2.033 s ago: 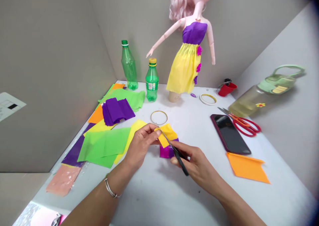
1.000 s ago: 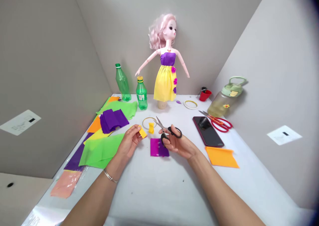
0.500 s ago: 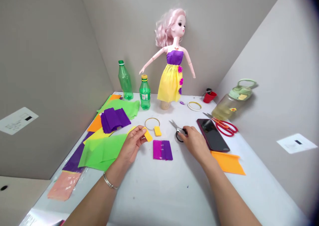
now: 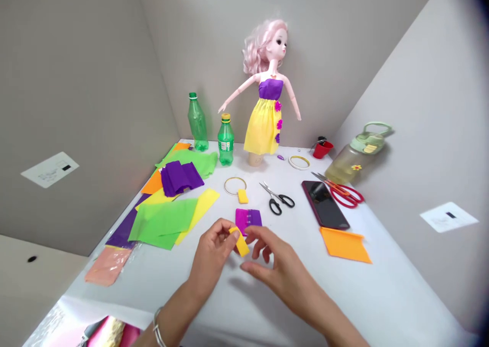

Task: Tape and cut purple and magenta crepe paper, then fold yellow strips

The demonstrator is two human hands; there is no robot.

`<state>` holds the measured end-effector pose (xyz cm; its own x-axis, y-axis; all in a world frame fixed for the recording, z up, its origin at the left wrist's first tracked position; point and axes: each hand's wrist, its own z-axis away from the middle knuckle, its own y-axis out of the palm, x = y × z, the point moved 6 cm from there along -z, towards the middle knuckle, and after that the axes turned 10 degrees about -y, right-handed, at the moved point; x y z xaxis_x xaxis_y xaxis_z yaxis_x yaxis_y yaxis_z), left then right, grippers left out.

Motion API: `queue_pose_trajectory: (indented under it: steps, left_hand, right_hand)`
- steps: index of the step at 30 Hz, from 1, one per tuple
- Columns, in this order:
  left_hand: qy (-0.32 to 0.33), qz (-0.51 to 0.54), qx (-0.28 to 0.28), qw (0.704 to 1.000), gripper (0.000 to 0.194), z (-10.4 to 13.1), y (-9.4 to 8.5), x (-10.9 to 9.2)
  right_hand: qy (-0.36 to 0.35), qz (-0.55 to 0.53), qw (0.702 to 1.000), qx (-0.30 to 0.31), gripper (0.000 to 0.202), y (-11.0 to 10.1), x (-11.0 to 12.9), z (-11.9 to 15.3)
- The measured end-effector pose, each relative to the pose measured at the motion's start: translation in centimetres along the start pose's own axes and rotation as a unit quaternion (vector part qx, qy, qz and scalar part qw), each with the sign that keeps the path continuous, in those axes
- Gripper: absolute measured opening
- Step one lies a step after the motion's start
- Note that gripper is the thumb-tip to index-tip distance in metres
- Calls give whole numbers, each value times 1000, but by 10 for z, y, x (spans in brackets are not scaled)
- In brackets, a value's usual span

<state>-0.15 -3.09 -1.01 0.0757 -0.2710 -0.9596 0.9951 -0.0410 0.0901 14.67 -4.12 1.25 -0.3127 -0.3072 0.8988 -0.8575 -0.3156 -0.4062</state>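
Note:
My left hand (image 4: 214, 252) pinches a small yellow folded strip (image 4: 240, 243), crepe paper by its look, over the front of the table. Close to the strip's right side, my right hand (image 4: 273, 260) is open, thumb and fingers apart. Behind the hands lies a magenta and purple folded piece (image 4: 249, 217), partly covered by my right fingers. Farther back, black-handled scissors (image 4: 278, 199) rest with blades slightly apart. A thin gold bangle (image 4: 225, 189) lies left of them, with a small yellow piece (image 4: 243, 196) at its edge.
Green sheets (image 4: 160, 224) and a purple bundle (image 4: 179, 178) cover the left. A doll (image 4: 263, 123) and a green bottle (image 4: 225, 143) stand behind. At right are a phone (image 4: 324, 204), red scissors (image 4: 346, 194), a water bottle (image 4: 344, 163) and an orange piece (image 4: 346, 245).
My right hand has let go of the black-handled scissors and moved left beside the yellow strip. My left hand has brought the strip nearer to me and slightly right.

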Motion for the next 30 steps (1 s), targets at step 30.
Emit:
queue_pose_trajectory:
  steps: [30]
  left_hand:
    - [-101,53,86,990,32,34,11,49]
  right_hand:
    - [115,-205,971,-46,21,21,-35,44]
